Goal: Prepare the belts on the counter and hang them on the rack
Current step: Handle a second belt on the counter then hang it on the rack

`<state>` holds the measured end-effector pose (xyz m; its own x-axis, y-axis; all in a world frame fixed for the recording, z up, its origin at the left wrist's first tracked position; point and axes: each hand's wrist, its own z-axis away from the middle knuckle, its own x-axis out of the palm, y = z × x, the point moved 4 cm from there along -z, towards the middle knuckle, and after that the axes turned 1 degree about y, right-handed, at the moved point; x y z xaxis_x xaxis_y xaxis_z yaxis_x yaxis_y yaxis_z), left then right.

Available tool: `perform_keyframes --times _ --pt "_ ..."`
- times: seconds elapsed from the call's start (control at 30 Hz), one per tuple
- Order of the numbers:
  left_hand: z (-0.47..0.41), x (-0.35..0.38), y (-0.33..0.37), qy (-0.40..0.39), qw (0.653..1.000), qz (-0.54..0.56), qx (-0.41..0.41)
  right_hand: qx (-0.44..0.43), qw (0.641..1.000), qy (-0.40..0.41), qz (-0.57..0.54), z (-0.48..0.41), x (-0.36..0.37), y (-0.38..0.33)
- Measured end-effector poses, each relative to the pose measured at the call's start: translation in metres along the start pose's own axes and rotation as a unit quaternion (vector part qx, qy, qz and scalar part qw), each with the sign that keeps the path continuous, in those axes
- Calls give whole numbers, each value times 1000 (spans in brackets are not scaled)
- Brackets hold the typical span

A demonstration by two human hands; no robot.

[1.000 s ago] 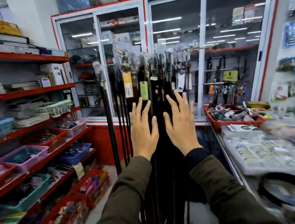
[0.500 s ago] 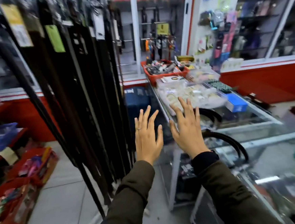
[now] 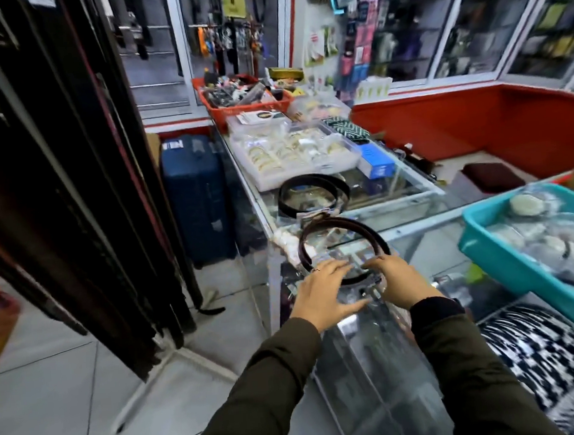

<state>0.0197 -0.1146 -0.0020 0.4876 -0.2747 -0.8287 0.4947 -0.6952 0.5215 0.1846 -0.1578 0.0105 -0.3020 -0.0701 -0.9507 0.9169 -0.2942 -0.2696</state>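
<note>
Both hands [image 3: 356,289] now down at nearer of two coiled belts [image 3: 344,243].

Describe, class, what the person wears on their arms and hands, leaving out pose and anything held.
Both arms are covered by long, dark olive-green sleeves with a darker, near-black cuff showing at each wrist. The left hand has a thin ring on one finger. The right hand shows no ring, and neither hand is gloved.
</note>
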Motion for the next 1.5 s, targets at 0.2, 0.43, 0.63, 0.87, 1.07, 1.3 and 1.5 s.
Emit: perform_keyframes --times 0.2,0.43,0.63,0.87,1.07,1.3,1.5 --pt "-18 33 6 -92 980 -167 -56 1 999 26 -19 -1 -1 4" --pt "-1 15 -11 15 993 -114 -41 -46 995 15 93 2 2 -22" --pt "31 -52 -46 135 989 -42 -30 -135 985 -31 -101 0 -17 -82" --pt "71 -152 -68 359 921 114 -98 -257 921 -16 -292 -15 -52 -183" --pt "102 -195 -90 452 739 449 -216 -292 855 -55 -425 -15 -58 -257" --pt "138 -252 -105 421 759 444 -222 -297 820 -63 -486 -13 -56 -314" --pt "156 -299 -112 488 741 419 -194 -362 831 7 -423 -7 -74 -358"
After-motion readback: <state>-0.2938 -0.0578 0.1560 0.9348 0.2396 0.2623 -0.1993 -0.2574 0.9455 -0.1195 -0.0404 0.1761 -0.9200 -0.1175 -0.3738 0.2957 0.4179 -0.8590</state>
